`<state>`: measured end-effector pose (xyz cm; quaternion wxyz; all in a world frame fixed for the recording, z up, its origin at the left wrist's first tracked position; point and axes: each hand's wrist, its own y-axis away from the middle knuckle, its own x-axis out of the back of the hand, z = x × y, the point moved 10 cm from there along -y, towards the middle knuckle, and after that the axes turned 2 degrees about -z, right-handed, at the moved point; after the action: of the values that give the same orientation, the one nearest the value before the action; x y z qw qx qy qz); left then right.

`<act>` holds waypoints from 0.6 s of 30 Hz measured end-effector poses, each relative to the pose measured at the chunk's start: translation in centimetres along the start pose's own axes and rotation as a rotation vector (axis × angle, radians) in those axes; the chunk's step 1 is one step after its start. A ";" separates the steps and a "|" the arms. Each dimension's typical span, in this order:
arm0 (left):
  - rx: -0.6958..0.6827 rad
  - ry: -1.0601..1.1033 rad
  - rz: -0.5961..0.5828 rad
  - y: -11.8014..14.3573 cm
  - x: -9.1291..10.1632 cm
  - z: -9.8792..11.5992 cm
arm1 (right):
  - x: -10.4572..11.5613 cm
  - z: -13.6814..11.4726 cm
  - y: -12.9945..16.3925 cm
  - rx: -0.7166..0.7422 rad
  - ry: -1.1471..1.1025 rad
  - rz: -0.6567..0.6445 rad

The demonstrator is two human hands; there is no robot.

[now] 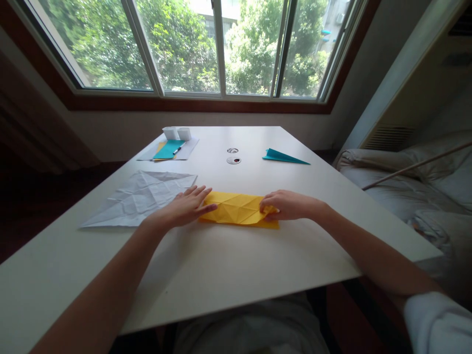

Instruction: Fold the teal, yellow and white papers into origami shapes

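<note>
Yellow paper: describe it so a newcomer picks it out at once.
Find the white table in front of the window. On it, the left hand and right hand touch opposite ends of the yellow paper. Its colour and long folded shape distinguish it from the creased white sheet to its left.

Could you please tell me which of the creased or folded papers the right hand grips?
The yellow folded paper: the right hand grips its right end. The creased white sheet lies left of it, the teal folded paper farther back.
</note>
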<state>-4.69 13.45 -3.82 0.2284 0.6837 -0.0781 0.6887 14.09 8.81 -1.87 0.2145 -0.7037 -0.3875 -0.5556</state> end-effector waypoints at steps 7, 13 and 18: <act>-0.030 -0.093 0.439 0.8 4.7 0.2 | 2.8 0.2 0.2 -0.036 -0.010 0.219; 0.004 -0.067 0.602 1.7 6.6 0.5 | 5.5 2.6 1.4 -0.176 -0.168 0.516; 0.047 -0.081 0.607 1.5 5.9 0.1 | 6.2 5.9 2.4 -0.345 -0.275 0.671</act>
<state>-4.93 13.34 2.30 -0.0068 0.6612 -0.2720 0.6991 20.09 13.56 2.65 0.2089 -0.8845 -0.0622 -0.4124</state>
